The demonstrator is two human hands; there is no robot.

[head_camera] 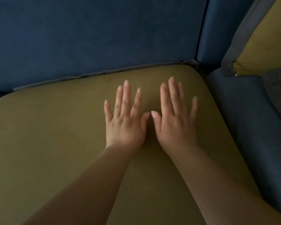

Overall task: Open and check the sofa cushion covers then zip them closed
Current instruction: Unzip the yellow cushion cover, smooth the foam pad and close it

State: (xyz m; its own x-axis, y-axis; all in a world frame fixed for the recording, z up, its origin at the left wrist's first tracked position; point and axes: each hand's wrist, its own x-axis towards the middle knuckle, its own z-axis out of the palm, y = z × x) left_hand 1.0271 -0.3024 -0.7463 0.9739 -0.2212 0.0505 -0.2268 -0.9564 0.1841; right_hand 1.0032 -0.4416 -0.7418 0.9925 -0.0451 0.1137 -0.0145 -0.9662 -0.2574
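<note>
Head view: the left hand and right hand lie flat, thumbs nearly touching, on the olive-green fabric seat cushion. Each grip is wide, fingers straight, holding nothing. They are probably pressing the cover to check it. Beyond the fingertips runs a grey edge strip, likely hiding the zip, against the dark blue sofa backrest.
</note>
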